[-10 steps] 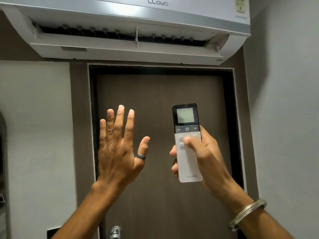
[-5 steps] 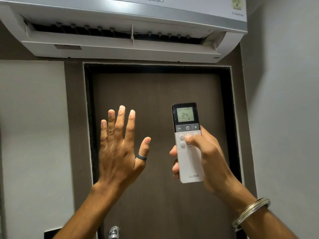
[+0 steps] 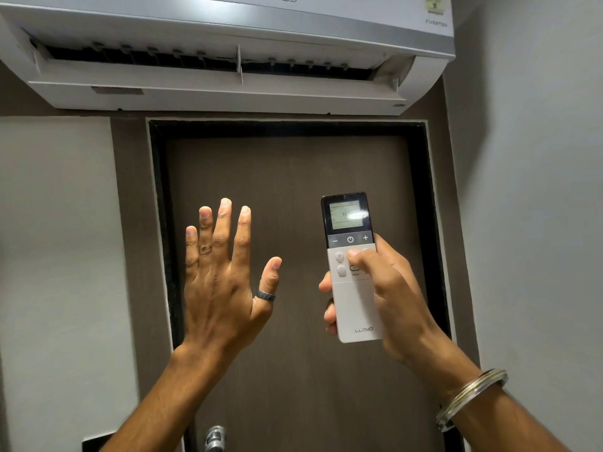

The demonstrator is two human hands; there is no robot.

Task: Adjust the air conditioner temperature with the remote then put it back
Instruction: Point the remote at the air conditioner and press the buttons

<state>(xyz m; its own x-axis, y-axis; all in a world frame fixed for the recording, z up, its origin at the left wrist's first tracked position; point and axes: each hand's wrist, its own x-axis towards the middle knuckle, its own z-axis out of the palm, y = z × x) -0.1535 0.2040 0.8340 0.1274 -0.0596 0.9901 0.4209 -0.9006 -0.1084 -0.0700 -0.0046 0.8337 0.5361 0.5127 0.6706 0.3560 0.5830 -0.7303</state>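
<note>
A: Where's the remote (image 3: 354, 269)?
B: Below the air conditioner (image 3: 225, 57), upright, top aimed at it, clasped in the right hand (image 3: 388, 298), thumb on buttons.
A: Left hand (image 3: 225, 278)?
B: Beside it, spread, holding nothing.

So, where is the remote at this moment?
In the head view the remote is right of centre, held upright in the right hand, in front of the brown door and below the air conditioner.

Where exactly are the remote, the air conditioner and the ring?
remote (image 3: 357, 308): head view, on its plain white lower body.
air conditioner (image 3: 208, 93): head view, on the open flap under the vent.
ring (image 3: 265, 296): head view, on the dark band around the left thumb.
</note>
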